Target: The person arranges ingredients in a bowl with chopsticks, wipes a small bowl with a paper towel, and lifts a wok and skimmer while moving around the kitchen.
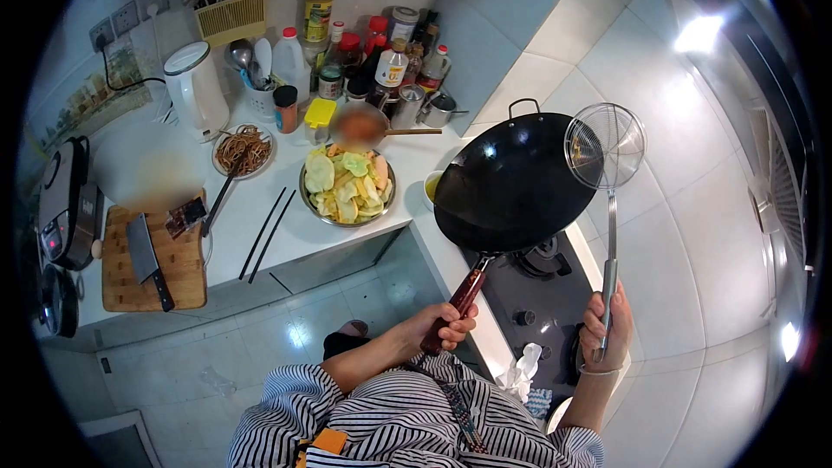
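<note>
My left hand (442,328) is wrapped round the dark red handle of a black wok (511,178), which is lifted and tilted above the gas stove (555,295). In my right hand (607,329) is the metal handle of a wire skimmer (605,146). Its round mesh is raised beside the wok's right rim and partly overlaps it in view. Beside the wok's left rim a small container with something yellow (432,186) shows in part. A metal bowl (354,224) of chopped cabbage stands on the counter to the left.
A cleaver (149,260) lies on a wooden cutting board (121,290) at the left. Black chopsticks (267,234) rest near the counter edge. A plate of brown strips (244,152), a kettle (198,91) and several bottles (392,65) stand behind. Crumpled paper (523,373) lies by the stove.
</note>
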Action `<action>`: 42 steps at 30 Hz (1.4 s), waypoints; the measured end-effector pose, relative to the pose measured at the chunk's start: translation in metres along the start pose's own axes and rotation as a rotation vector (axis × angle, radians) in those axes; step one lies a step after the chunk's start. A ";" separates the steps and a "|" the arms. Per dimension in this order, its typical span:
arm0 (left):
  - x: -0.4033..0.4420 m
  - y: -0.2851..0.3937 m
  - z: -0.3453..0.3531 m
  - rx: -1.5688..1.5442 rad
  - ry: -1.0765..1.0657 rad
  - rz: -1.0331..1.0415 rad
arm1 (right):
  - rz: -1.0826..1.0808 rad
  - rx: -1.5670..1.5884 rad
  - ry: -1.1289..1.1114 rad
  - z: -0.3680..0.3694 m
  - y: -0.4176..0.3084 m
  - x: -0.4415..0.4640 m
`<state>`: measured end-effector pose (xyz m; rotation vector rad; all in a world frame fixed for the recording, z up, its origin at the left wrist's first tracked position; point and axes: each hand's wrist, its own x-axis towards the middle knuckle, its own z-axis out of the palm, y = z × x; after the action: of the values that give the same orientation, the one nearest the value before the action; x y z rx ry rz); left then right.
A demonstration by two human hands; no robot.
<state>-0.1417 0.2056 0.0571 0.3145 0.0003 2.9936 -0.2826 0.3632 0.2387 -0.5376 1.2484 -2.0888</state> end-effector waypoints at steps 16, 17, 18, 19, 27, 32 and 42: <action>-0.003 0.002 -0.005 -0.038 -0.025 -0.022 | 0.001 0.011 -0.002 0.011 0.002 0.006; -0.003 0.002 -0.005 -0.028 -0.034 -0.026 | 0.001 0.018 -0.020 0.011 0.002 0.006; -0.002 0.002 -0.006 -0.028 -0.034 -0.026 | 0.001 0.018 -0.020 0.012 0.002 0.006; -0.001 0.002 -0.008 -0.050 -0.062 -0.033 | -0.002 0.027 -0.010 0.013 0.002 0.006; 0.001 0.005 -0.020 -0.127 -0.160 -0.060 | -0.029 0.012 -0.026 0.022 0.003 0.007; -0.002 0.006 -0.019 -0.125 -0.158 -0.066 | -0.043 -0.024 -0.049 0.028 0.004 0.008; -0.002 0.007 -0.021 -0.187 -0.204 -0.075 | -0.044 -0.088 -0.018 0.038 0.007 0.009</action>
<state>-0.1454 0.1983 0.0363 0.5813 -0.2797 2.8457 -0.2630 0.3311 0.2507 -0.6277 1.3341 -2.0679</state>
